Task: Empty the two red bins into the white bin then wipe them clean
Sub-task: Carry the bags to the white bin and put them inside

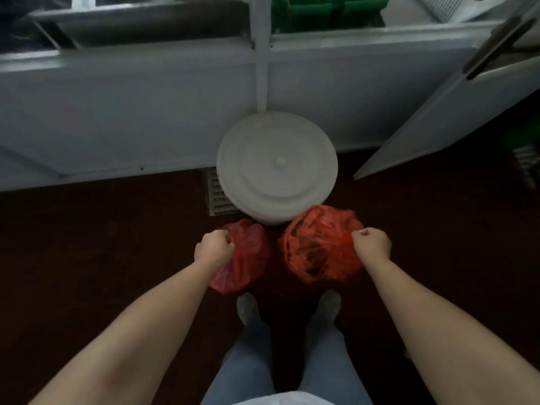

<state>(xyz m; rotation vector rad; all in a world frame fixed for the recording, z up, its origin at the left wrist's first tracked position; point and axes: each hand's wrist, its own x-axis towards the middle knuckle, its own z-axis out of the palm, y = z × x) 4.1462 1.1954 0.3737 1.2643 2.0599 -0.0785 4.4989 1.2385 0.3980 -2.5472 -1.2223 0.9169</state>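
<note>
We count two red bins, the left red bin [245, 255] at seven o'clock and the right red bin [318, 247] at five o'clock from the one white bin [263, 218]. We also count one lid [277, 159], one floor grille [217, 197], two hands, the left hand [214, 247] and the right hand [372, 244], and two shoes [247, 307].

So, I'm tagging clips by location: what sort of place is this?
Probably a commercial kitchen's back area: a long grey counter carrying a large tray, green crates up top, and a floor drain grate beside the lidded white bin.

floor [102, 258]: dark red | white bin [277, 168], lidded | vent grille [217, 197] beside bin
</note>
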